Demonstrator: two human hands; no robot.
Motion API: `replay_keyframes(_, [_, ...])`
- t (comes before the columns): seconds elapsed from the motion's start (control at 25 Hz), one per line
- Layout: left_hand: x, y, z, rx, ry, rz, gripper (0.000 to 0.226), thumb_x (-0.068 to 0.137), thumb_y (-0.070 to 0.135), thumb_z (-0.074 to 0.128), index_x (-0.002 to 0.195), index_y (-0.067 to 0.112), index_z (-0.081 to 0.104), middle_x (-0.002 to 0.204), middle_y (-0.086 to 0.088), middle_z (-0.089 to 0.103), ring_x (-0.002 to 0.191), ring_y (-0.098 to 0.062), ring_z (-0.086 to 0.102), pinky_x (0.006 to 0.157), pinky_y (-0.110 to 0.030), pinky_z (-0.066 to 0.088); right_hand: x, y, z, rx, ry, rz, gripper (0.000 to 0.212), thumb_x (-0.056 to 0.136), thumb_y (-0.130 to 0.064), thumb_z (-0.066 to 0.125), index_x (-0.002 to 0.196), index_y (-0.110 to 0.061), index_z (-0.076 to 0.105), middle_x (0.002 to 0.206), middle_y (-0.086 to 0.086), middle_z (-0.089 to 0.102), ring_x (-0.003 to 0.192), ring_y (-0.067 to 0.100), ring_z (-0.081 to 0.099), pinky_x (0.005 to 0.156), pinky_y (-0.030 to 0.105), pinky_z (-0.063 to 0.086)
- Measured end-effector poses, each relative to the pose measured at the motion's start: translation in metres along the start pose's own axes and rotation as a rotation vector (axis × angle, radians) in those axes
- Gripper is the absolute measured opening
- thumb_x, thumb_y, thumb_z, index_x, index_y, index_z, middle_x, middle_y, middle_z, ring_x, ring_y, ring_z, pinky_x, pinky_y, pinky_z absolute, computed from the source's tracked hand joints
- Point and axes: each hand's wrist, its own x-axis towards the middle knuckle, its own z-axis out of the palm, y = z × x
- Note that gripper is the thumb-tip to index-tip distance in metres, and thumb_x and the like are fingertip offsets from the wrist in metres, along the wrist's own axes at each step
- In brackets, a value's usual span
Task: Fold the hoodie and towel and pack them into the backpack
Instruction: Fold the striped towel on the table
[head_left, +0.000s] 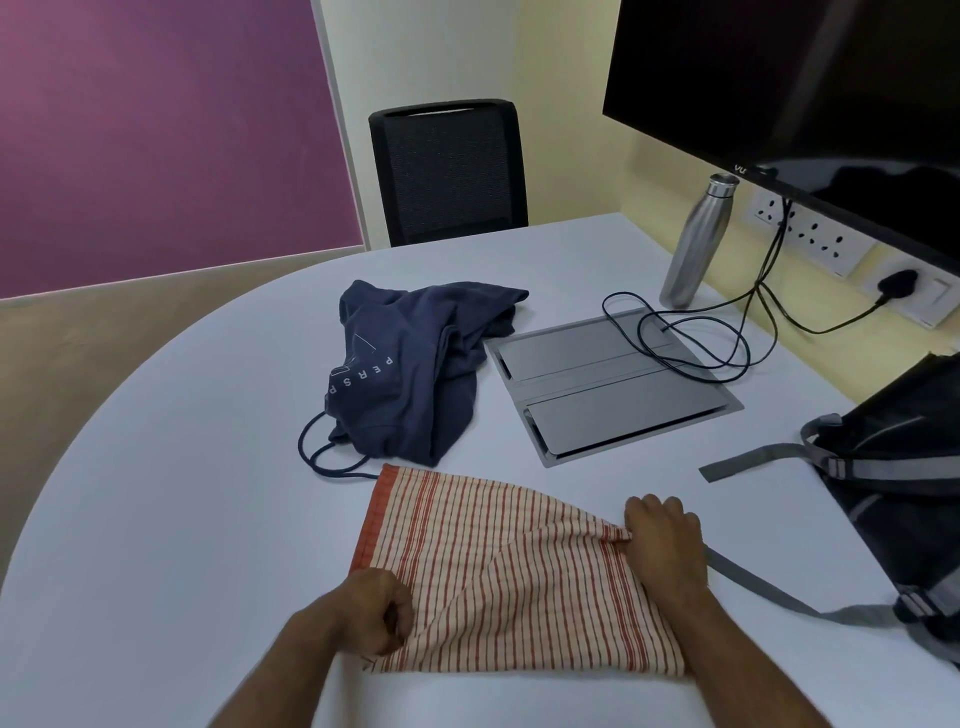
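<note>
Fingers (636, 512) of both hands pinching towel (498, 577), hoodie (410, 374) behind, backpack (904, 467) right

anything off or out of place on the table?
Nothing damaged or spilled. The hoodie lies crumpled, unfolded, behind the towel. A loose black cable loops over the metal floor box lid. A backpack strap trails beside the right hand.

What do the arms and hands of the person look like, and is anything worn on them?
Both forearms are bare up to the lower edge of the picture: no sleeves show. The left hand and the right hand wear no gloves, and I see no watch, bracelet or ring on them. No markings are visible.
</note>
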Motion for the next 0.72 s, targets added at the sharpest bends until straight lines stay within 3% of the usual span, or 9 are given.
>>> replay_keyframes(0.2, [-0.006,0.004,-0.002,-0.022,0.073,-0.023,0.011,0.090,0.015,0.063,0.093,0.024,0.070,0.105,0.018,0.061,0.096,-0.008,0.060,0.073,-0.014,0.054,-0.009,0.007,-0.002,-0.024,0.034,-0.031,0.007,0.087,-0.022,0.065,0.093,-0.022,0.064,0.088,-0.003,0.069,0.087,0.020,0.062,0.082,0.037,0.043])
replay_keyframes(0.36, [-0.015,0.001,-0.003,0.036,0.177,0.012,0.006,0.098,0.027,0.057,0.097,0.027,0.063,0.106,0.015,0.057,0.095,-0.007,0.059,0.075,-0.012,0.052,-0.016,0.018,-0.001,0.001,0.064,-0.044,0.014,0.089,-0.027,0.058,0.101,-0.027,0.068,0.101,-0.003,0.070,0.095,0.020,0.062,0.088,0.039,0.044])
replay_keyframes(0.48, [-0.021,-0.003,0.000,-0.005,0.315,0.008,0.014,0.101,0.025,0.051,0.089,0.021,0.056,0.102,0.007,0.060,0.091,-0.010,0.059,0.080,-0.023,0.055,-0.023,0.019,-0.003,0.062,0.040,-0.077,0.024,0.094,-0.024,0.051,0.113,-0.025,0.067,0.118,-0.002,0.065,0.107,0.017,0.058,0.092,0.034,0.046])
replay_keyframes(0.56, [-0.026,0.000,0.003,-0.174,0.456,0.011,0.018,0.103,0.019,0.047,0.087,0.015,0.053,0.093,0.004,0.065,0.083,-0.014,0.063,0.073,-0.031,0.057,-0.025,0.013,-0.006,0.182,0.051,-0.133,0.030,0.098,-0.022,0.046,0.124,-0.022,0.061,0.128,-0.002,0.061,0.116,0.016,0.055,0.098,0.031,0.046])
replay_keyframes(0.72, [-0.031,0.010,0.006,-0.703,0.740,-0.053,0.015,0.105,0.007,0.043,0.099,0.013,0.056,0.092,-0.006,0.072,0.076,-0.015,0.072,0.059,-0.026,0.057,-0.025,-0.007,-0.005,0.268,-0.050,-0.253,0.036,0.101,-0.026,0.041,0.135,-0.023,0.052,0.138,-0.003,0.057,0.121,0.014,0.054,0.105,0.028,0.040])
